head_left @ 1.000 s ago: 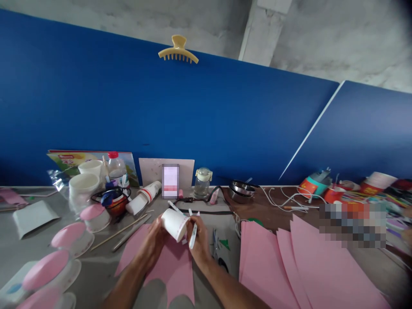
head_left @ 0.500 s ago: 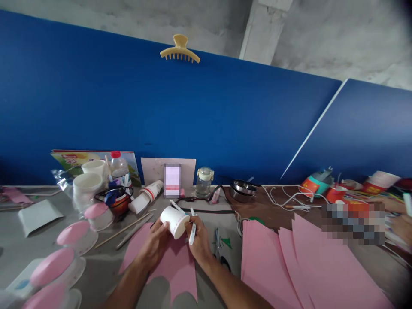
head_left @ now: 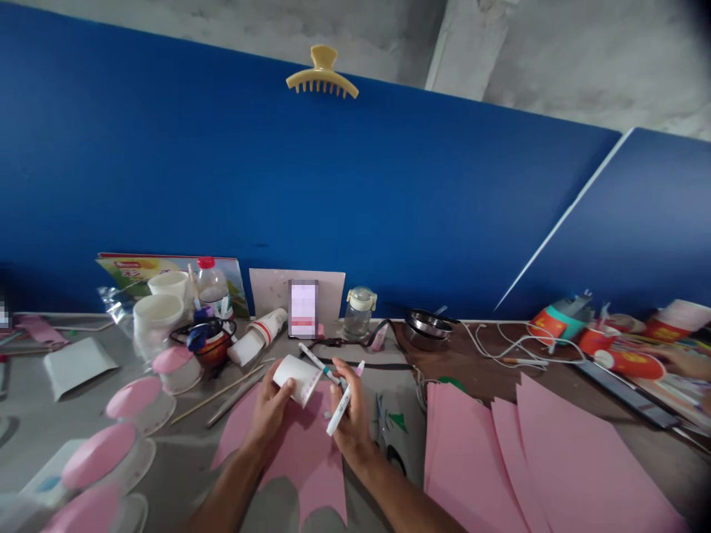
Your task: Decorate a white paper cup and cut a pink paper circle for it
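Note:
My left hand point(head_left: 270, 409) is wrapped round a white paper cup point(head_left: 297, 379), tipped on its side, with small pink marks near its rim. Just right of the cup, my right hand point(head_left: 349, 414) grips a white marker point(head_left: 340, 411) with a pink end. A second white pen with a teal band point(head_left: 318, 361) slants between the cup and my right fingers; whether they hold it is unclear. Under both hands lies a cut pink sheet point(head_left: 305, 463) with curved notches along its edge.
Pink-topped cups point(head_left: 98, 454) line the left side. A phone point(head_left: 303, 309), a glass jar point(head_left: 360, 312) and metal bowls point(head_left: 427, 326) stand behind. Pink paper sheets point(head_left: 466, 444) lie at right, scissors point(head_left: 389, 444) beside my right hand. Another person's hand point(head_left: 689, 364) shows far right.
My right hand has drawn slightly away from the cup and turned, showing the marker's pink end. The cup has tilted in my left hand. The view has shifted a little.

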A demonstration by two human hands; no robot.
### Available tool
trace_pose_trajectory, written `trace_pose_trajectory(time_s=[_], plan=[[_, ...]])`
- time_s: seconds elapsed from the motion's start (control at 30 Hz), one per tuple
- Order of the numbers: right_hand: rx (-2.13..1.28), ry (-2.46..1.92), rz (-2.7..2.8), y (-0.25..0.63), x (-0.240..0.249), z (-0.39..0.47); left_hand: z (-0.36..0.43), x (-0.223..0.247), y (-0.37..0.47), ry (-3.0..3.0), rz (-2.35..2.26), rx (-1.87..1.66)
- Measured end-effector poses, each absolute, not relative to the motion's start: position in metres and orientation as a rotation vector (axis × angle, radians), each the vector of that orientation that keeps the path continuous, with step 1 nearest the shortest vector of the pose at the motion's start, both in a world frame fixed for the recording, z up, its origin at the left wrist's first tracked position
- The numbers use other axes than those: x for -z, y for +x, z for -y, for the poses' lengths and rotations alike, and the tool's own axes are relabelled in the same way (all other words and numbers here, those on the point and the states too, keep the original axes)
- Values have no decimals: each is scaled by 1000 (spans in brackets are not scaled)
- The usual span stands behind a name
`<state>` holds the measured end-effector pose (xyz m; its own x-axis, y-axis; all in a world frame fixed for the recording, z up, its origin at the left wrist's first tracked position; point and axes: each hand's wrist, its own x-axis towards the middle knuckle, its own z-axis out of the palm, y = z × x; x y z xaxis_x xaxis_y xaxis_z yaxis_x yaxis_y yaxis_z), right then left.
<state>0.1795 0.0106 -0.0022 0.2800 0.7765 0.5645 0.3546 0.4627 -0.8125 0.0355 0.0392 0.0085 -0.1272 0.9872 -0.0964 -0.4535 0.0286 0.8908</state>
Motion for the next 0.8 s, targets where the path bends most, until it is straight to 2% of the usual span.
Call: trace_pose_trajectory(time_s=[0.27,0.6,0.8], plan=[[-393,-1158,1293,186,3,-16,-36,-2,43,1006,-1275,-1597],[-374,-960,1573,185,8,-12,-30,16,48,1629,-1454,-1342],[-226,-1027,1666,181,12,-11,-31,26,47,1838,-1381,-1369]])
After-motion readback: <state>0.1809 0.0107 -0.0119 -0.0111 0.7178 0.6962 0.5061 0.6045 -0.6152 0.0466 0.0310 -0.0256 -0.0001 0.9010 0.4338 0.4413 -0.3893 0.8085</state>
